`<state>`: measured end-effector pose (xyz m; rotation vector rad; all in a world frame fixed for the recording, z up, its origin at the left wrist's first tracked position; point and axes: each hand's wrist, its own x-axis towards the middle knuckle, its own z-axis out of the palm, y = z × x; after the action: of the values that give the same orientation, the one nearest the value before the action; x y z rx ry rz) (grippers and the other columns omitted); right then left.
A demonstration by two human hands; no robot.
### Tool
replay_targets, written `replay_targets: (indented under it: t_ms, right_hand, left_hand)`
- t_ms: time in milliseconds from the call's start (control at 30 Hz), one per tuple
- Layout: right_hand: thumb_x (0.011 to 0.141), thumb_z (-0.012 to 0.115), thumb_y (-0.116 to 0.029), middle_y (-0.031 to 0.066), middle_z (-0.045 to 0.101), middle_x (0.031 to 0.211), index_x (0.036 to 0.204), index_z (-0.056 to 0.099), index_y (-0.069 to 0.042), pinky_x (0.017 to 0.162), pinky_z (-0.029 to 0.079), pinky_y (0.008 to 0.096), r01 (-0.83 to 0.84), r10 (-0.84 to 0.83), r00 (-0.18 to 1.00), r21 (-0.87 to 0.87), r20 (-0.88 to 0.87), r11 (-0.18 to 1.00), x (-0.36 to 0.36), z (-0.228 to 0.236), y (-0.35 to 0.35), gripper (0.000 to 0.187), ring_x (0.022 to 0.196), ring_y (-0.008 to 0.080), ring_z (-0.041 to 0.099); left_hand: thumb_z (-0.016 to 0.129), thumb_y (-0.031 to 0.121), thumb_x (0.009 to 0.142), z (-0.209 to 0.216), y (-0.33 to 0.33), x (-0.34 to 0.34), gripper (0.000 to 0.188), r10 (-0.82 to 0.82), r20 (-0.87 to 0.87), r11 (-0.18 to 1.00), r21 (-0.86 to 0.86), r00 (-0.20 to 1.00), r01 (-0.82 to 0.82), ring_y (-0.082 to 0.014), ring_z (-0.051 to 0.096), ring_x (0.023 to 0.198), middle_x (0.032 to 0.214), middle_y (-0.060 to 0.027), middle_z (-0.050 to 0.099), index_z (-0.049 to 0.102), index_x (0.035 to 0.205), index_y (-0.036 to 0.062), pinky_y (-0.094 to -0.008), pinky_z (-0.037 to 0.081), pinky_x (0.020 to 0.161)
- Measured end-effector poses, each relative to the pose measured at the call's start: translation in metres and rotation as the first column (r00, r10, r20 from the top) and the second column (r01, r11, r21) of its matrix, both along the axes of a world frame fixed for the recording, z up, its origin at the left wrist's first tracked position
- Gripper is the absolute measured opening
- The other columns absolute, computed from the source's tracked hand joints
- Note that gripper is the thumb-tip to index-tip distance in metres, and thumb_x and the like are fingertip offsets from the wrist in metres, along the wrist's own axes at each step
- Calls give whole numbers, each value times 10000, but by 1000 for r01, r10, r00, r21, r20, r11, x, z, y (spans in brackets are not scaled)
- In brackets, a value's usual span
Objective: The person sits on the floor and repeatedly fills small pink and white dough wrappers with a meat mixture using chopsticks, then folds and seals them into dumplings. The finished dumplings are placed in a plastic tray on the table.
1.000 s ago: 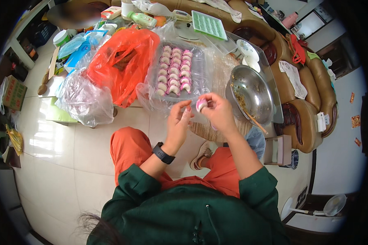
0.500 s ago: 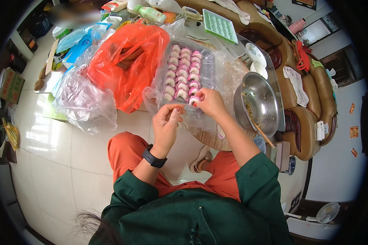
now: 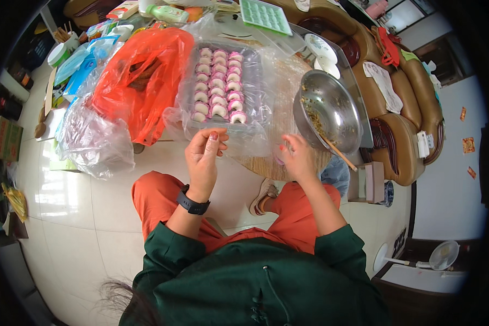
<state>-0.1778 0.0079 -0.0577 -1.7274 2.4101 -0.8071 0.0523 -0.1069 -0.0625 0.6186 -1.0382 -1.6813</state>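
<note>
Pink-edged white dumplings (image 3: 217,91) stand in three columns in a clear plastic tray (image 3: 257,87) lined with thin plastic. My left hand (image 3: 202,157) hovers at the tray's near edge, its fingers curled in and the thumb over them; I see nothing in it. To the right, my right hand (image 3: 300,158) is over the round wooden board (image 3: 258,167), fingers apart and slightly blurred. Beside its fingertips lies a small pink-edged dumpling wrapper (image 3: 278,158), partly hidden by the hand. Whether they touch is unclear.
A steel bowl (image 3: 339,106) with filling residue and chopsticks (image 3: 339,154) stands right of the board. White bowls (image 3: 326,66) sit behind it. Left of the tray are a red plastic bag (image 3: 165,54) and a clear bag (image 3: 95,141). A green-rimmed moulded tray (image 3: 265,16) lies at the back.
My right hand has left the last dumpling in the near right of the tray and moved down and right to the wrapper. The left hand stays near the tray. The view has shifted slightly.
</note>
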Motion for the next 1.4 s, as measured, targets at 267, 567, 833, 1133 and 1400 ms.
replay_targets:
  t_ms: [267,567,833,1133,1400]
  right_hand:
    - [750,662,-79,150,620,1008,944,614,-15,861,450,410,96,-98,994,66,42,993,-5,-25,10,209,962,335,565]
    - [840,605,11,43,657,824,907,623,11,627,492,235,57,0,632,-47,775,997,2,-13,30,69,726,73,608]
    - [847,617,25,61,659,854,953,623,31,684,520,227,35,70,512,-102,856,994,24,28,75,107,749,94,623]
    - [776,716,-27,38,618,840,1161,568,-30,666,490,263,424,-188,820,-354,540,833,-14,41,113,413,761,119,596]
    - [809,673,-98,101,619,846,961,677,-42,707,489,337,91,-73,995,-329,67,940,-79,75,68,163,781,252,620]
  left_hand:
    - [526,157,962,-3,43,-18,189,-186,107,980,-56,977,193,-71,554,740,878,-34,650,642,1011,17,-217,435,664]
    - [610,111,909,-18,80,-48,394,-321,408,925,-56,855,375,-146,573,945,1124,-70,563,478,1271,28,-279,493,806]
    - [561,96,939,-3,89,-56,152,-665,-111,649,403,739,645,-177,627,904,1018,-82,631,567,1068,15,-310,534,785]
    - [573,60,915,14,100,-58,100,-624,-230,611,452,747,650,-192,626,862,972,-86,642,560,1011,38,-304,515,752]
    - [630,3,856,15,111,-58,203,-612,-37,711,412,790,570,-177,616,832,916,-68,625,573,1050,17,-275,489,733]
